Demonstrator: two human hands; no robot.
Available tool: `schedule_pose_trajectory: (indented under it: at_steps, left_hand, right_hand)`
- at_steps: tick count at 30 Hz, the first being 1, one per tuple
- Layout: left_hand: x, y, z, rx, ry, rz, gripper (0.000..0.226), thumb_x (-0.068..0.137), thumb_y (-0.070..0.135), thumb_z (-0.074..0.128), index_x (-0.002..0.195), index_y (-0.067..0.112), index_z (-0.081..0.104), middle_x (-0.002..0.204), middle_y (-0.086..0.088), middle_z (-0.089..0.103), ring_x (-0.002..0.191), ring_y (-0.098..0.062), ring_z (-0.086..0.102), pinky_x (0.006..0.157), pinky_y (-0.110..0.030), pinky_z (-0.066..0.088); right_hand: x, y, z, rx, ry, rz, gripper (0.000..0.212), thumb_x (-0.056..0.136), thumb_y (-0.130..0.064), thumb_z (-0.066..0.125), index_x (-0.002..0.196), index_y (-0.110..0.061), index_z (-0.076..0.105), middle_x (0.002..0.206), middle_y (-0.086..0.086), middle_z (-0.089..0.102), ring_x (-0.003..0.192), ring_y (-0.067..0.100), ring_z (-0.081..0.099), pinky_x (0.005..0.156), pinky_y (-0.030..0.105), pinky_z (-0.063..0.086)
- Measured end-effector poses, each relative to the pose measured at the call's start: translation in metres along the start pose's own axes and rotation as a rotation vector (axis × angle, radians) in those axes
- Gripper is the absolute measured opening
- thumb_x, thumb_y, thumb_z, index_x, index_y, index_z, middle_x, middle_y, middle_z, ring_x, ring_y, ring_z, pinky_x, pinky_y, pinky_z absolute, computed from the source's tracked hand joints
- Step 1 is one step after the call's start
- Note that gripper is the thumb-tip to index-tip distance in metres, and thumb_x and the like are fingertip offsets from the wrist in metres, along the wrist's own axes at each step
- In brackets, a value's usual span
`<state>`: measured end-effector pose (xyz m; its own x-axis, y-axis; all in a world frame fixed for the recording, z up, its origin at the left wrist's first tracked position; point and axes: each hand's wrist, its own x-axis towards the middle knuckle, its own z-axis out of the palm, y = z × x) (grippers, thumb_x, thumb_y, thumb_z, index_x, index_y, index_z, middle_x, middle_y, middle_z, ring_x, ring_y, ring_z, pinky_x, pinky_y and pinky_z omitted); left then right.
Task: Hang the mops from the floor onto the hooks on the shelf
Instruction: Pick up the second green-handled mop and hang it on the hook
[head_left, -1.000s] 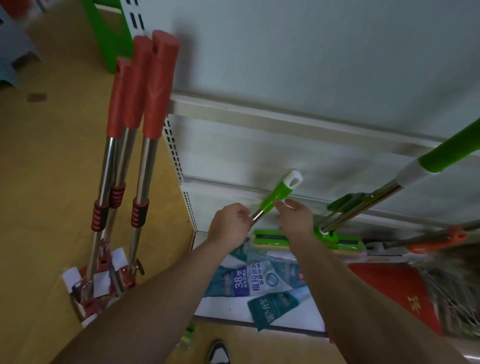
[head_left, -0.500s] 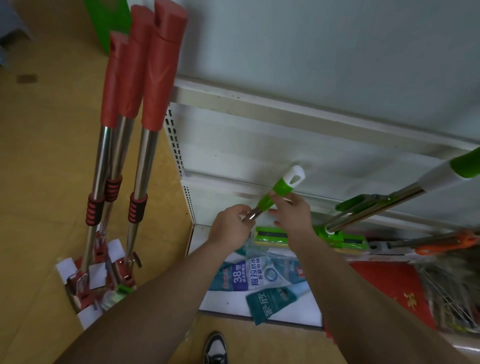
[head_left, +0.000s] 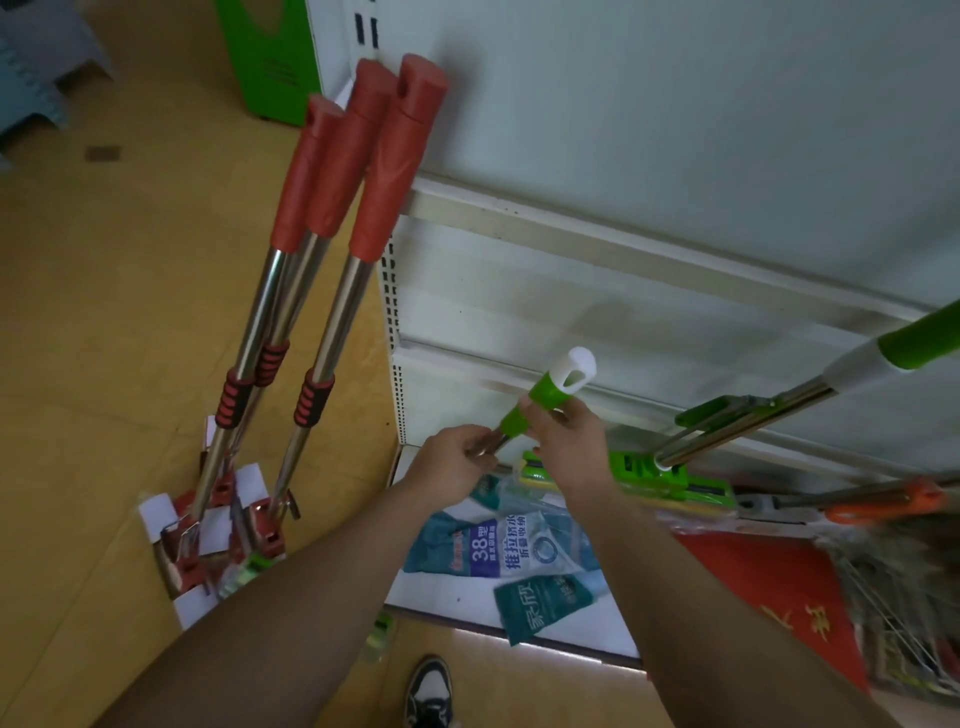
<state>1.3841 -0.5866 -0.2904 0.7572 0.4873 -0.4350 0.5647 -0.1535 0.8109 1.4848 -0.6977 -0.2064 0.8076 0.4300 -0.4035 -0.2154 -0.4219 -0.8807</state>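
Both hands hold a green-handled mop (head_left: 551, 396) with a white hanging loop at its tip, its handle pointing up toward the white shelf panel (head_left: 649, 156). My left hand (head_left: 457, 460) grips the metal shaft just below the green grip. My right hand (head_left: 571, 447) grips the green part above it. The mop's green head (head_left: 644, 475) lies on the shelf's base. Three red-handled mops (head_left: 363, 171) hang at the shelf's left end, their heads near the floor. Another green-handled mop (head_left: 857, 366) leans in from the right. No hook is visible.
Printed plastic packaging (head_left: 509, 551) lies on the white base shelf (head_left: 457, 603). An orange-handled tool (head_left: 883, 504) and a red mat (head_left: 769, 587) sit at the right. My shoe (head_left: 428, 691) stands on the tan floor (head_left: 104, 364). A green shelf end stands at the back left.
The green mop handle has risen slightly with both hands still on it. The view has shifted, so the red-handled mops now appear further right and closer.
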Motion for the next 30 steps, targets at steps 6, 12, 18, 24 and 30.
schedule_pose_trajectory:
  at_steps: [6,12,18,24,30]
  left_hand:
    - [-0.031,-0.003,-0.022,-0.03,0.018,-0.001,0.037,0.09,0.02,0.073,0.127,0.023,0.073,0.108,0.012,0.07,0.102,-0.015,0.068,0.09,-0.031,0.054]
    - [-0.064,0.0,-0.035,-0.088,0.056,-0.003,0.039,0.091,0.018,0.072,0.129,0.026,0.071,0.11,0.02,0.067,0.087,0.017,0.06,0.067,-0.004,0.041]
    - [-0.097,0.004,-0.036,-0.076,0.098,-0.013,0.037,0.091,0.019,0.072,0.127,0.025,0.072,0.119,0.008,0.075,0.1,-0.008,0.069,0.078,-0.02,0.049]
    - [-0.129,-0.001,-0.033,-0.032,0.108,-0.031,0.024,0.093,0.015,0.07,0.115,0.023,0.076,0.113,-0.003,0.077,0.107,-0.024,0.07,0.1,-0.043,0.054]
    - [-0.158,-0.006,-0.026,-0.028,0.103,-0.038,0.024,0.095,0.007,0.067,0.117,0.012,0.075,0.101,0.005,0.072,0.084,0.001,0.064,0.076,-0.016,0.049]
  right_hand:
    - [-0.026,-0.008,0.012,0.0,-0.04,-0.041,0.008,0.095,-0.03,0.072,0.09,-0.026,0.068,0.09,-0.003,0.076,0.094,0.022,0.073,0.082,0.039,0.054]
    - [-0.056,-0.019,0.018,0.007,-0.096,-0.104,0.008,0.094,-0.027,0.075,0.089,-0.026,0.068,0.082,-0.009,0.075,0.068,-0.002,0.066,0.071,0.029,0.048]
    - [-0.086,-0.027,0.014,-0.026,-0.151,-0.135,0.01,0.093,-0.028,0.076,0.089,-0.028,0.067,0.095,-0.003,0.077,0.093,0.018,0.072,0.088,0.046,0.057]
    - [-0.115,-0.015,0.013,-0.085,-0.2,-0.166,0.014,0.092,-0.031,0.077,0.098,-0.02,0.069,0.094,0.008,0.076,0.084,0.024,0.069,0.085,0.05,0.057]
    - [-0.138,-0.007,0.009,-0.089,-0.25,-0.177,0.028,0.093,-0.028,0.075,0.115,-0.011,0.07,0.107,0.006,0.077,0.101,0.024,0.071,0.093,0.046,0.057]
